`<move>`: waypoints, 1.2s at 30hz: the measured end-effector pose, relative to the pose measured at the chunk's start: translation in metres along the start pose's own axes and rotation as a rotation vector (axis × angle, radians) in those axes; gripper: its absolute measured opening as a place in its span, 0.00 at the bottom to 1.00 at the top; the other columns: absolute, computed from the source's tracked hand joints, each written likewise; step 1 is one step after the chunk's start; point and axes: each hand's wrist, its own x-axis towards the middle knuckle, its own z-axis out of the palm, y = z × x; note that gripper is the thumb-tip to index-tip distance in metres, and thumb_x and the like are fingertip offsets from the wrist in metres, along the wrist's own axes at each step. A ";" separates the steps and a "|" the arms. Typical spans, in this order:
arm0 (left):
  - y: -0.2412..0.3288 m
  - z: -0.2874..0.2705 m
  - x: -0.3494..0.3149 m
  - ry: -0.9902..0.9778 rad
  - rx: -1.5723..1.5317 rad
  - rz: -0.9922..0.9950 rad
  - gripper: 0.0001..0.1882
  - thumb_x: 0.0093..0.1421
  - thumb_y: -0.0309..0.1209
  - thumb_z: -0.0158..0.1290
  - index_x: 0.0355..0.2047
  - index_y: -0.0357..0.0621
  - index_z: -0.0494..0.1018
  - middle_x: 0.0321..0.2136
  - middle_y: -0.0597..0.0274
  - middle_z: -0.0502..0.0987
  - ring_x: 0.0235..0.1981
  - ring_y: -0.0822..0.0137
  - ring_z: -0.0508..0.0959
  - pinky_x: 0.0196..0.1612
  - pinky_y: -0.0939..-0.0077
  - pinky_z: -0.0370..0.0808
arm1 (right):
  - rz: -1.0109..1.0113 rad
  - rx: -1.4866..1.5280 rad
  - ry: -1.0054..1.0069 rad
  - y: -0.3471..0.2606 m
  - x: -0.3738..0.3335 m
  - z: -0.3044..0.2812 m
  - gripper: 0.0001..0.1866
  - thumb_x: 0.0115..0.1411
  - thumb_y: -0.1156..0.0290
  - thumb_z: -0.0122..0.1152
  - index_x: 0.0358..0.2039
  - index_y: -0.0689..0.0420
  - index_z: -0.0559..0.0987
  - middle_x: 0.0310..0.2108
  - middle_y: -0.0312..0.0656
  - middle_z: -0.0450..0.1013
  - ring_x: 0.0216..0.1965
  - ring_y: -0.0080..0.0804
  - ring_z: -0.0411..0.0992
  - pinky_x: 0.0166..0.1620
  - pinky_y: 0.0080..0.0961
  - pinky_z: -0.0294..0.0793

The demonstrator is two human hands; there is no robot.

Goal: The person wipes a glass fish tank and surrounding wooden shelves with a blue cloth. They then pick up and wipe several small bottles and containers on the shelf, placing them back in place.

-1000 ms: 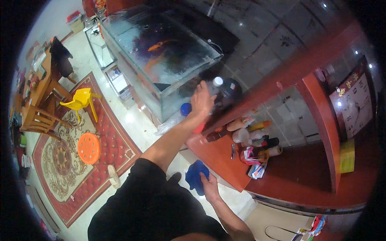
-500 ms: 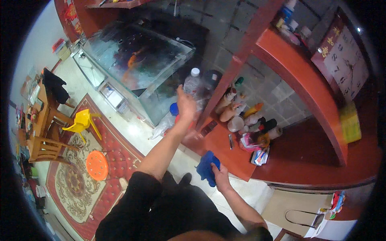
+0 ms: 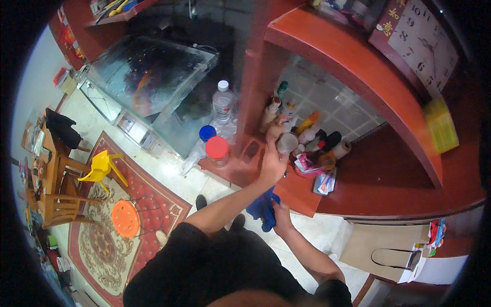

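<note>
My left hand [image 3: 274, 162] reaches over the red counter, with its fingers and thumb around the side of a pale round-topped jar [image 3: 288, 143]. Its far fingers are partly hidden among the bottles. Lower down, in front of the counter edge, my right hand [image 3: 282, 217] is closed on a crumpled blue cloth [image 3: 263, 211]. My left forearm passes in front of the cloth's upper part. Several bottles stand beside the jar, among them a dark-capped one [image 3: 332, 139] and a yellow one [image 3: 308, 123].
A red-lidded jar [image 3: 217, 148], a blue-capped container [image 3: 207, 133] and a clear water bottle [image 3: 223, 102] stand left of the red post. Beyond is a glass fish tank [image 3: 153, 77]. An orange stool [image 3: 125, 218] and yellow chair [image 3: 102, 166] occupy the rug.
My left hand has moved right, from beside the water bottle and red-lidded jar to the pale-topped jar among the bottles. My right hand still holds the cloth. The view has shifted right.
</note>
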 end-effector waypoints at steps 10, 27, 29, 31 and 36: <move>-0.064 0.045 0.078 0.416 0.193 0.429 0.26 0.52 0.25 0.57 0.52 0.35 0.68 0.46 0.40 0.73 0.49 0.41 0.71 0.55 0.54 0.67 | -0.073 0.170 0.133 0.014 -0.028 -0.022 0.18 0.70 0.59 0.48 0.52 0.58 0.72 0.35 0.45 0.76 0.24 0.34 0.76 0.24 0.30 0.79; 0.113 -0.065 -0.060 -0.140 -0.571 0.151 0.24 0.70 0.43 0.41 0.58 0.39 0.58 0.49 0.55 0.65 0.50 0.64 0.67 0.55 0.67 0.65 | -1.302 -0.972 0.193 -0.130 -0.026 0.066 0.21 0.66 0.64 0.48 0.55 0.62 0.69 0.51 0.53 0.67 0.51 0.48 0.68 0.54 0.42 0.65; 0.113 -0.073 -0.064 -0.012 -0.124 0.414 0.26 0.71 0.44 0.40 0.59 0.36 0.57 0.51 0.50 0.64 0.52 0.59 0.68 0.56 0.66 0.65 | -1.245 -0.791 0.113 -0.141 -0.029 0.078 0.20 0.67 0.62 0.48 0.52 0.62 0.71 0.49 0.54 0.69 0.49 0.48 0.69 0.52 0.41 0.66; 0.110 -0.080 -0.068 0.021 -0.134 0.466 0.26 0.70 0.41 0.44 0.58 0.33 0.57 0.51 0.49 0.64 0.52 0.57 0.69 0.56 0.64 0.66 | -1.143 -0.551 0.034 -0.155 -0.034 0.086 0.19 0.68 0.60 0.46 0.48 0.62 0.74 0.45 0.53 0.72 0.44 0.46 0.71 0.49 0.41 0.69; 0.109 -0.084 -0.081 -0.293 -0.571 0.335 0.31 0.67 0.44 0.50 0.59 0.36 0.54 0.52 0.52 0.65 0.53 0.62 0.68 0.58 0.66 0.65 | -0.936 -0.365 0.186 -0.172 -0.041 0.080 0.21 0.73 0.56 0.36 0.39 0.60 0.73 0.28 0.41 0.74 0.28 0.36 0.72 0.34 0.36 0.71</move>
